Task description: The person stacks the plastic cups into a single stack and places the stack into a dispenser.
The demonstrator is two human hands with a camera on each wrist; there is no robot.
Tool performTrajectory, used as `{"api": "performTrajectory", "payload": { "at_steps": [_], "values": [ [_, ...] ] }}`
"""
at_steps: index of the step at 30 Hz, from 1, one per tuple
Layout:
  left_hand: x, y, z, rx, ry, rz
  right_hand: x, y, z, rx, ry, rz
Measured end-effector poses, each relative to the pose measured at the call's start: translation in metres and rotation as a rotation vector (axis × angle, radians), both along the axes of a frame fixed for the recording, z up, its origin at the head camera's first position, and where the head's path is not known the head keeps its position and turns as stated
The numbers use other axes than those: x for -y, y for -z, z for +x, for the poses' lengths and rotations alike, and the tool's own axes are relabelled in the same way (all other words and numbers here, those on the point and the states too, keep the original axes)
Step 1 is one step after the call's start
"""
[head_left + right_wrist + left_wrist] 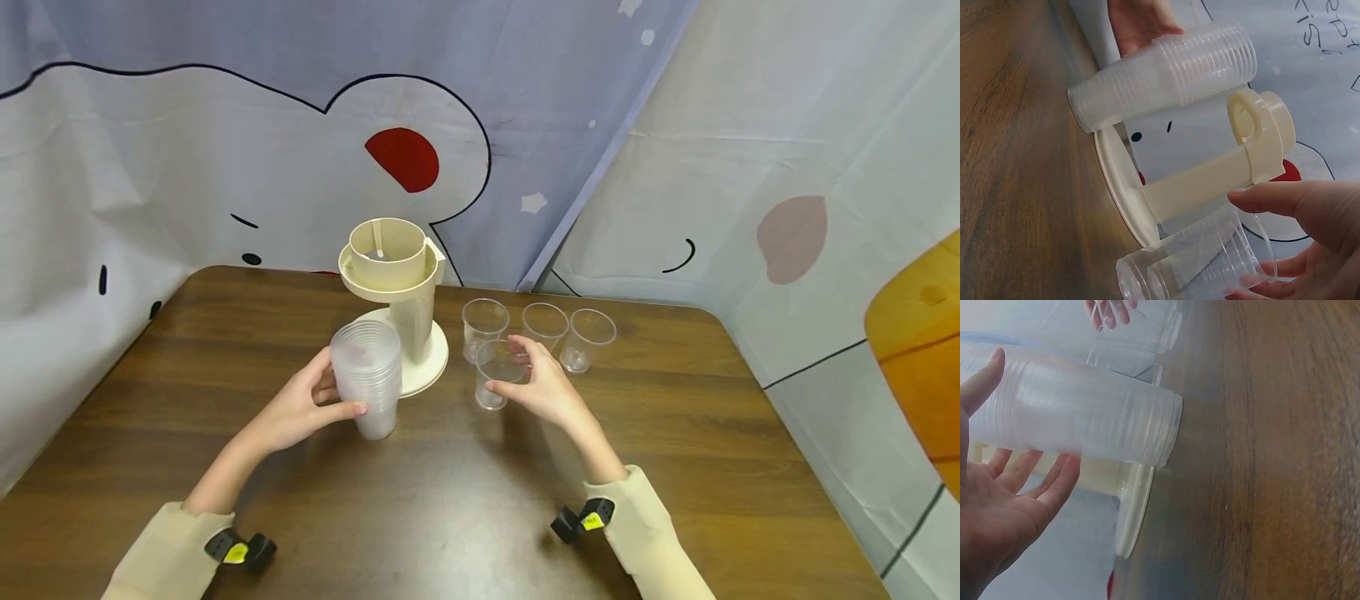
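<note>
On the left, my left hand holds a tall stack of clear plastic cups, thumb in front and fingers round the far side. In the left wrist view the stack is upright, its base close to the tabletop. My right hand grips a single clear plastic cup near its rim. The right wrist view has the thumb on one side of this cup and the fingers on the other. Just behind the stack stands a cream plastic stand with a ring-shaped holder on top and a round base.
Behind the right hand, three clear cups stand on the wooden table: a left one, a middle one and a right one. A printed cloth hangs along the table's back and right edges.
</note>
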State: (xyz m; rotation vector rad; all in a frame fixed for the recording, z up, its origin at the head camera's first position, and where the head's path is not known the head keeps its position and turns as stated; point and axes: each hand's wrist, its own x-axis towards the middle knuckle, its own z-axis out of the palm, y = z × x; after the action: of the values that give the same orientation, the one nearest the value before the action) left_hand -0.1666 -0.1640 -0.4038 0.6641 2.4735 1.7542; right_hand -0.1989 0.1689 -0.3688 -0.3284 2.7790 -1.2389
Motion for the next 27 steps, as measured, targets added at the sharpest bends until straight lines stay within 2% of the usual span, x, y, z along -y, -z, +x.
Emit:
{"api": "performTrajectory", "payload": {
  "at_steps": [19,27],
  "values": [
    [0.000,0.000,0.000,-0.002,-0.003,-0.002,0.005,0.008,-0.005,-0.072,-0.039,-0.030],
    [0.001,0.001,0.000,-0.002,0.002,0.003,0.005,0.014,-0.007,-0.043,-0.011,-0.070]
  ]
}}
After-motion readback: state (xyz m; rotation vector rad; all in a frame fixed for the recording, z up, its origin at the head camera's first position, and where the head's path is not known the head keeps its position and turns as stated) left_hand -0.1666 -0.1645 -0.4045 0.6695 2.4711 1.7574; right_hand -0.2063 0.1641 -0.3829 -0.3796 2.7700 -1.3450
